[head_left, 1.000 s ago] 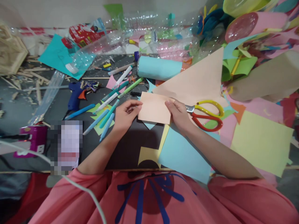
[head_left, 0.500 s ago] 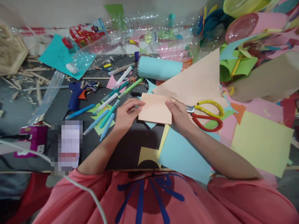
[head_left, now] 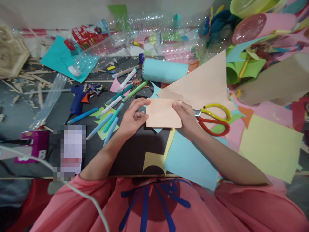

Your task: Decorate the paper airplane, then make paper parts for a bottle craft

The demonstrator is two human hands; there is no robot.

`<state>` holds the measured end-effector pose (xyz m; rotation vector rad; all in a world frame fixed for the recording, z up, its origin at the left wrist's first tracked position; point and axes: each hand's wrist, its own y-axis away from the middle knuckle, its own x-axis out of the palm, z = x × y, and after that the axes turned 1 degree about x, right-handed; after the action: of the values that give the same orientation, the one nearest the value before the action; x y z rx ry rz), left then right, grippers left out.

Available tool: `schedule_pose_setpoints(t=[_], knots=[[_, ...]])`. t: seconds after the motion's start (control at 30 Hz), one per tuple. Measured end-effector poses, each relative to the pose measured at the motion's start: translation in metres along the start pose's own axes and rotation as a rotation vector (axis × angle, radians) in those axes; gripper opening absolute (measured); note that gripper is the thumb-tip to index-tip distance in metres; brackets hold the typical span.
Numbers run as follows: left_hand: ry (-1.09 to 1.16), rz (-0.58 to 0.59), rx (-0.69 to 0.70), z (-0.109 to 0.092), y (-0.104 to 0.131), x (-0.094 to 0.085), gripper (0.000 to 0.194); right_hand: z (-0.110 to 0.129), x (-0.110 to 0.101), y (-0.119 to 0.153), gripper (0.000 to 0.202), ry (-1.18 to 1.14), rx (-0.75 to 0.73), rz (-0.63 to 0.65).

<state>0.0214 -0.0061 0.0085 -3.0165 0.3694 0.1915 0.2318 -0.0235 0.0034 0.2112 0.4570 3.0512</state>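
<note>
A small peach sheet of paper (head_left: 163,113), perhaps folded, is held up above the table between my two hands. My right hand (head_left: 187,117) pinches its right side, thumb on the face and fingers behind. At the left edge, my left hand (head_left: 135,117) touches the upper corner with its fingertips, and its thumb rests by the lower left edge; the fingers are curled. Just right of my right hand lie scissors (head_left: 214,119) with one yellow and one red handle, their blades partly hidden. Behind the paper spreads a larger peach sheet (head_left: 200,80).
Several markers (head_left: 113,120) lie to the left, near a blue glue gun (head_left: 78,100) and a phone (head_left: 72,148). Blue paper (head_left: 193,161) and yellow paper (head_left: 270,145) cover the right side. A blue-wrapped bottle (head_left: 165,70) and clear plastic bottles (head_left: 103,48) stretch along the back.
The small peach paper has shifted slightly right and tilted a little. My left fingers have spread wider at its left edge, with the thumb moved lower.
</note>
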Motion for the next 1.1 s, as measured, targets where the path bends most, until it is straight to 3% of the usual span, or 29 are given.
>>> schedule_pose_setpoints(t=[0.4, 0.8, 1.1], knots=[[0.087, 0.037, -0.094, -0.004, 0.003, 0.000, 0.048, -0.003, -0.001, -0.003, 0.041, -0.028, 0.009, 0.022], [0.167, 0.236, -0.145, -0.010, 0.001, -0.008, 0.066, 0.000, 0.001, -0.005, 0.045, -0.131, 0.019, -0.042], [0.172, 0.312, -0.192, -0.015, 0.001, -0.011, 0.074, 0.001, 0.002, -0.006, 0.045, -0.203, -0.002, -0.043]])
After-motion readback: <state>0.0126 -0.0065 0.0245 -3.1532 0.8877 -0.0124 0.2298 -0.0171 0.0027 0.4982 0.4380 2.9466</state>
